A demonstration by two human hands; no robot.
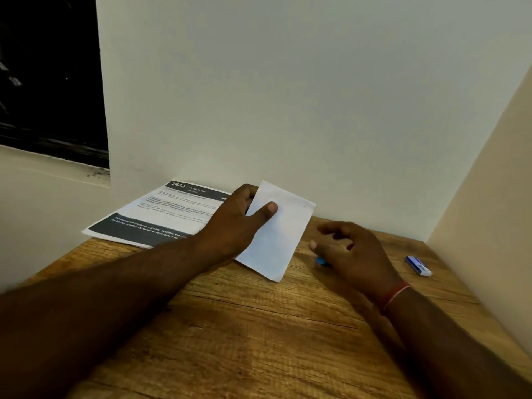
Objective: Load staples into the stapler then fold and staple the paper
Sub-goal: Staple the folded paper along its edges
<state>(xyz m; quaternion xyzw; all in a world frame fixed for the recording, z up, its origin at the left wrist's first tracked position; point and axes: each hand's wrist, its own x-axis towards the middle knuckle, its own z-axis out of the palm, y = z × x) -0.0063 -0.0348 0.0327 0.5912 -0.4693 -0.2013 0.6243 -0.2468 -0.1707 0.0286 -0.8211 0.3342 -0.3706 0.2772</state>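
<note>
Head view: my left hand pinches folded paper, thumb on top, above wooden desk. My right hand, fingers loosely curled, just right of paper, covers blue thing. Staple box further right of paper.

A printed sheet lies at the far left of my bench, against the wall. Its dark header band reads "2683" in large white figures, with "LIVING ROOM" in small capitals just to the right. A dark band along its near edge carries white lettering, partly legible: "Disorganized blackout curtains, available but..." The finer print between the two bands is too small to read. The small blue box at the far right shows no legible lettering.
</note>
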